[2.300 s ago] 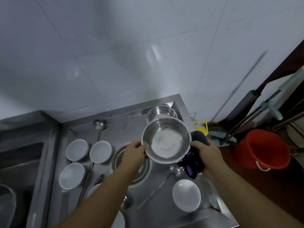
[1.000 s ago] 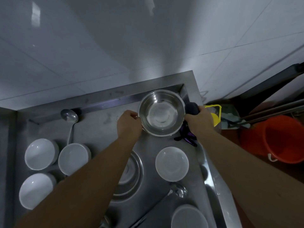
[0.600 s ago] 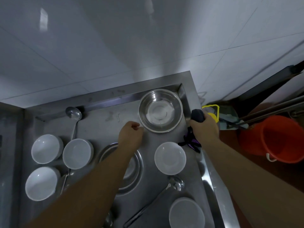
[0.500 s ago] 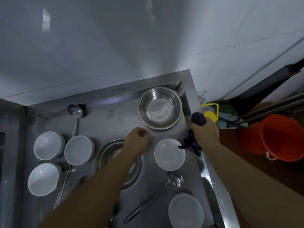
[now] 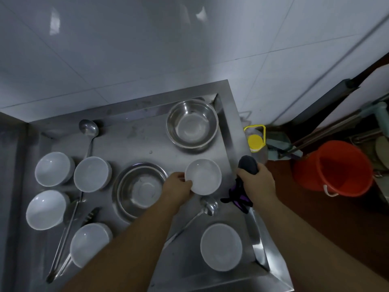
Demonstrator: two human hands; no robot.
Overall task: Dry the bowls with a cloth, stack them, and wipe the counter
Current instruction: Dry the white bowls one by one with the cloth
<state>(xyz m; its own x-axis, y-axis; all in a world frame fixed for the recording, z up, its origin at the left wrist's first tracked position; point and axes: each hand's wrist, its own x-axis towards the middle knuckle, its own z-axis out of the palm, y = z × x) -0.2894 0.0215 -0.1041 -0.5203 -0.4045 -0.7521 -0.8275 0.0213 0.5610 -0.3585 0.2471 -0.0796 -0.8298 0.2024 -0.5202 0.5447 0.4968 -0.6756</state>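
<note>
My left hand pinches the left rim of a small white bowl on the steel counter. My right hand grips a dark cloth with purple trim just right of that bowl, over the counter's right edge. A steel bowl sits in the far right corner of the counter. A wider steel bowl lies in the middle, partly behind my left hand. Several more white bowls stand around: three at the left, one near the front left, one at the front right.
A ladle lies at the back left, tongs at the front left, and a spoon below the held bowl. On the floor to the right stand an orange bucket, a yellow-capped jug and mop handles.
Both hands set the steel bowl down in the far right corner and let go. My left hand then drew back and took hold of the small white bowl. The cloth stayed in my right hand.
</note>
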